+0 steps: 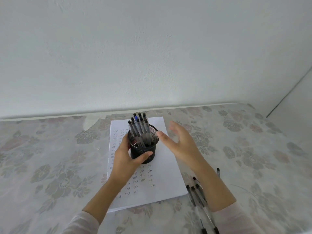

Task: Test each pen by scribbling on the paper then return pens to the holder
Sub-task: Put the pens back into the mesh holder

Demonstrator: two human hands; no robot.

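two hands over the paper [162, 168] on the floral table [50, 166]. left hand [125, 155] wraps the black mesh holder [145, 151], thumb across its front, and the holder is over the sheet's upper half, packed with upright pens [139, 127]. right hand [181, 142] hangs just beside the rim, fingers spread, gripping nothing. loose pens [196, 193] lie off the sheet's right corner, partly under the right forearm.

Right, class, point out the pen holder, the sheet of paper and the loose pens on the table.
pen holder [141, 149]: head view, front mesh wall.
paper [168, 181]: head view, bare lower right part.
loose pens [193, 190]: head view, capped end of one.
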